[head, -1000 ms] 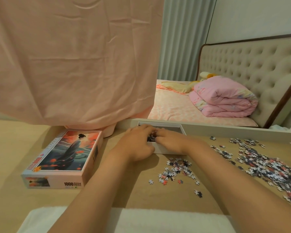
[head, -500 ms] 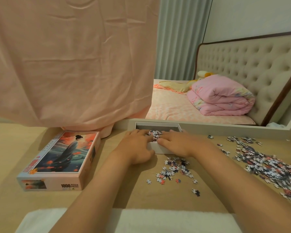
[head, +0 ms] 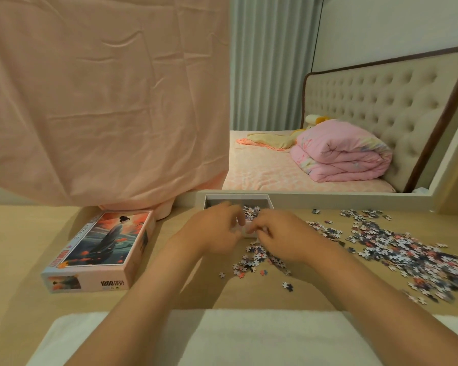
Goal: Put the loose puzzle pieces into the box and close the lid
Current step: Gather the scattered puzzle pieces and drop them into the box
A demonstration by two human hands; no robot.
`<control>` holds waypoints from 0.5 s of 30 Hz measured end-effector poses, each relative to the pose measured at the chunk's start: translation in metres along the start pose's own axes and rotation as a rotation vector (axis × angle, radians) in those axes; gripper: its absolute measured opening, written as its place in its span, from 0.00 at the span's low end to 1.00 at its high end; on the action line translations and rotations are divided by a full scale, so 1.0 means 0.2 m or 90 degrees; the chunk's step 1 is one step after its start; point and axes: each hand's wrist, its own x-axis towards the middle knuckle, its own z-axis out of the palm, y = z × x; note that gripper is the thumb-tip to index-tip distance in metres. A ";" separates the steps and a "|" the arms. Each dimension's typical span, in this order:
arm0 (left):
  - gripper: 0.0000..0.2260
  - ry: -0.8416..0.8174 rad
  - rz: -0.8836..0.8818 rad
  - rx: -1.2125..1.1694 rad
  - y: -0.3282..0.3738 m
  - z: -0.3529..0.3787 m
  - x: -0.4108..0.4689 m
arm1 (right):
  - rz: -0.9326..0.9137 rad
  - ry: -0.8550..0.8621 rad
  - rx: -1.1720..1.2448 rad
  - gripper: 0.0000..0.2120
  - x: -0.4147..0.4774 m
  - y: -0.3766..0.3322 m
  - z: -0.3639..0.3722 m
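The open white box [head: 238, 198] stands at the back of the wooden table, with a small heap of puzzle pieces [head: 250, 211] inside it. My left hand [head: 212, 231] and my right hand [head: 283, 236] hover side by side over the box's near wall, blurred, fingers loosely spread with nothing visible in them. Just in front of them lies a small scatter of loose pieces [head: 251, 262]. A much larger pile of loose pieces [head: 397, 249] spreads over the table to the right. The printed lid [head: 103, 244] rests flat to the left of my left arm.
A pink cloth [head: 103, 101] hangs down to the table behind the lid. A white ledge [head: 328, 199] runs along the back, right behind the box. A white towel [head: 222, 336] covers the table's near edge under my forearms.
My hands held a clump of pieces together over the box, then let it fall in. They have since drawn back toward me, and the heap in the box now shows.
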 end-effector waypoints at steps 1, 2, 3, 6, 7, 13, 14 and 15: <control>0.09 -0.074 -0.039 -0.001 0.02 -0.01 -0.03 | 0.001 -0.043 -0.014 0.16 -0.02 -0.01 0.01; 0.09 -0.149 -0.079 0.011 0.04 -0.03 -0.06 | -0.001 -0.084 -0.041 0.17 -0.03 -0.01 0.03; 0.11 -0.220 -0.121 0.037 0.05 -0.04 -0.09 | -0.003 -0.120 -0.077 0.17 -0.04 0.00 0.05; 0.10 -0.295 -0.171 0.136 0.03 -0.03 -0.17 | 0.031 -0.207 -0.160 0.18 -0.07 0.01 0.08; 0.08 -0.280 -0.168 0.140 0.02 -0.02 -0.19 | 0.042 -0.216 -0.151 0.19 -0.09 0.01 0.08; 0.02 -0.140 -0.089 0.026 0.00 0.08 -0.22 | 0.075 -0.201 -0.013 0.19 -0.14 0.00 -0.01; 0.02 -0.124 -0.081 0.014 0.01 0.09 -0.21 | 0.086 -0.190 0.003 0.18 -0.15 0.00 -0.04; 0.03 -0.112 -0.073 0.007 0.03 0.11 -0.19 | 0.094 -0.174 0.015 0.18 -0.17 0.01 -0.06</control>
